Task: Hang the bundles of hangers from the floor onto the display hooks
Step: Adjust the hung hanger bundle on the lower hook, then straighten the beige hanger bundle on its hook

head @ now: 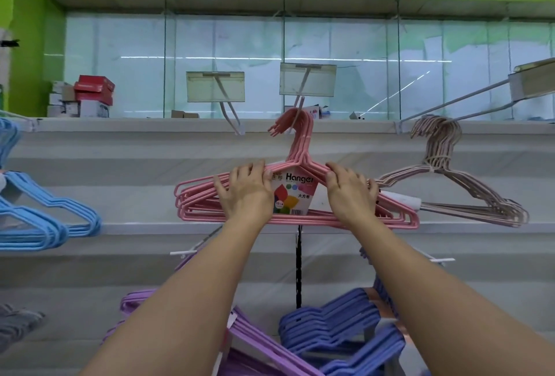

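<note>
Pink hanger bundle [300, 195] sits hooked over its display hook [300, 105]. Both hands, left [244, 192] and right [350, 195], grip its shoulders. Whether bundles remain on the floor is out of view.

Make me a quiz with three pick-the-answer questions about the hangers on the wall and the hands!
1. Where is the beige hanger bundle?
A. right of the pink one
B. on the floor
C. left of the blue one

2. What colour is the bundle between the hands?
A. green
B. pink
C. black

3. What are the hands doing?
A. resting at the person's sides
B. holding a box
C. gripping the pink bundle

Answers:
1 A: it hangs from the hook to the right.
2 B: its wires are pink, with a Hanger label.
3 C: the left hand and right hand grip its shoulders.
</note>
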Tool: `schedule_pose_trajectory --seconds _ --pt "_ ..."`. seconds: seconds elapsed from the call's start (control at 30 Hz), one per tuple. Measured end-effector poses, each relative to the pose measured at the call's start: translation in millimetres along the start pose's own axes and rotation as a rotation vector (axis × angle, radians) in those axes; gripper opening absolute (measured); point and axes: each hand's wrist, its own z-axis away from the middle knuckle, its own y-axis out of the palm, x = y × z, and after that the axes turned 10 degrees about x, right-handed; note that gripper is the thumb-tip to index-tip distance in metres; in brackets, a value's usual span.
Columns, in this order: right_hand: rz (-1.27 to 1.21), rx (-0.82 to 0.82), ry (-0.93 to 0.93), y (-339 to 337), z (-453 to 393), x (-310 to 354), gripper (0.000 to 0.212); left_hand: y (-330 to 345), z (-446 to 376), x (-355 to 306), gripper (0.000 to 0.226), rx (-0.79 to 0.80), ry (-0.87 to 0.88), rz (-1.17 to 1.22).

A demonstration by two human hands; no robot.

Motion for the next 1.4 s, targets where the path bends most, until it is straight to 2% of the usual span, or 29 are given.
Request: schedule_pose_trajectory --seconds 0.27,0.5,0.63,0.8,1.0,1.17,1.4 --pt "0.095 0.001 0.094 -8.9 11.8 -22.8 0.046 -8.4 11.4 13.9 0.048 0.005 -0.023 0.011" --pt "0.103 -0.085 0.161 -16.4 27.2 -43.2 0.046 -13.3 20.5 17.1 0.047 0.038 -0.033 0.051" --pt "0.1 -0.111 0.222 -28.8 32.2 -60.8 0.046 -11.0 27.1 7.5 0.047 -0.017 -0.022 0.091" --pt "0.113 -0.18 0.267 -43.4 44.7 -97.3 0.047 5.5 47.9 -29.8 0.051 -0.167 0.137 0.095" --pt "0.089 -0.291 0.348 -85.0 50.3 -161.5 0.045 22.0 68.4 -99.5 0.046 -0.28 0.276 0.208" --pt "-0.154 -0.247 0.498 -120.8 42.8 -228.8 0.047 35.8 74.4 -167.2 0.042 -0.2 0.286 0.251" --pt "-0.461 -0.102 0.536 -126.2 19.0 -293.0 0.058 54.1 64.6 -235.9 0.045 -0.044 0.188 0.235"
